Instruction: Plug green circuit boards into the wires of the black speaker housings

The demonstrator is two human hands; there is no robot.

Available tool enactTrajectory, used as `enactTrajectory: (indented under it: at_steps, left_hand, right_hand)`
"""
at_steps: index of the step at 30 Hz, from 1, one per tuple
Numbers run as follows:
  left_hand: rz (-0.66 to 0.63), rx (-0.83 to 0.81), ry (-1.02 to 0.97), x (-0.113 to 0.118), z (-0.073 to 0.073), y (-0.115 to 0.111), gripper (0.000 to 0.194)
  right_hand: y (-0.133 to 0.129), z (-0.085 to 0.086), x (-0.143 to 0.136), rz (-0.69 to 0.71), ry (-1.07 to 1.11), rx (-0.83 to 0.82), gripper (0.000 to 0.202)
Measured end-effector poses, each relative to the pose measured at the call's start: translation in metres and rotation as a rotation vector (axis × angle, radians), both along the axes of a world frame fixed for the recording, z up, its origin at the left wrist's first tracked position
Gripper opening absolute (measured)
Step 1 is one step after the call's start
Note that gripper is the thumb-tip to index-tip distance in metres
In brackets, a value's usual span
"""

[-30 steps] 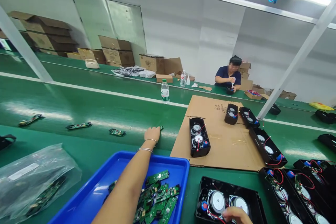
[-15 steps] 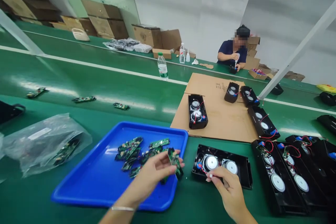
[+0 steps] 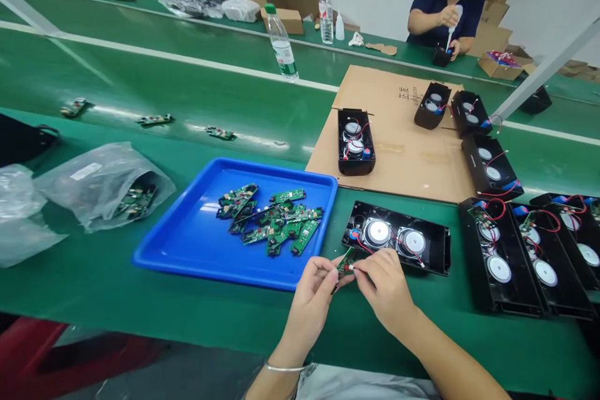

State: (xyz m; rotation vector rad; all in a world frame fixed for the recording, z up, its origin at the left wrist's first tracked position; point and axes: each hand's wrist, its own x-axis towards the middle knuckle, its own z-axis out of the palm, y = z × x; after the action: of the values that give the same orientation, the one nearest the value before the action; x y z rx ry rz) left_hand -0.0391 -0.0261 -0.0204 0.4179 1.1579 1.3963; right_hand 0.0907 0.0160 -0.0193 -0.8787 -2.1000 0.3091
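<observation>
My left hand grips a small green circuit board between thumb and fingers. Close against it, my right hand pinches a small white wire connector at the board's edge; whether it sits in the socket I cannot tell. Red and black wires run from there to a black speaker box just beyond my hands. Two round speakers with silvery backs and a blue part lie inside that box. Left of my hands, a blue tray holds a pile of green circuit boards.
Several speaker boxes stand on the right, others on a cardboard sheet. Boards in a plastic bag lie left; single boards sit on the green belt near a water bottle. Across the belt, a person works on a black part.
My left hand has carried the circuit board from over the tray toward the right. My right hand has brought the connector to it. The camera view has tilted down.
</observation>
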Motion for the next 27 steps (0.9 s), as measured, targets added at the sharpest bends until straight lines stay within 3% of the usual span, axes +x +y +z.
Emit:
enactTrajectory:
  at_steps: [6, 12, 21, 27]
  left_hand:
    - [-0.008, -0.042, -0.138, 0.005, 0.002, 0.005, 0.048]
    - [0.026, -0.027, -0.254, 0.006, 0.006, 0.008, 0.053]
    - [-0.058, -0.132, -0.258, 0.003, 0.015, 0.009, 0.047]
    - [-0.07, -0.134, -0.269, 0.004, 0.016, 0.01, 0.048]
  right_hand:
    - [0.003, -0.001, -0.001, -0.061, -0.109, 0.117, 0.018]
    - [0.002, -0.001, -0.001, -0.09, -0.029, 0.053, 0.019]
    - [0.007, 0.005, 0.008, 0.033, -0.25, 0.206, 0.024]
    - [0.008, 0.005, 0.01, 0.038, -0.241, 0.205, 0.023]
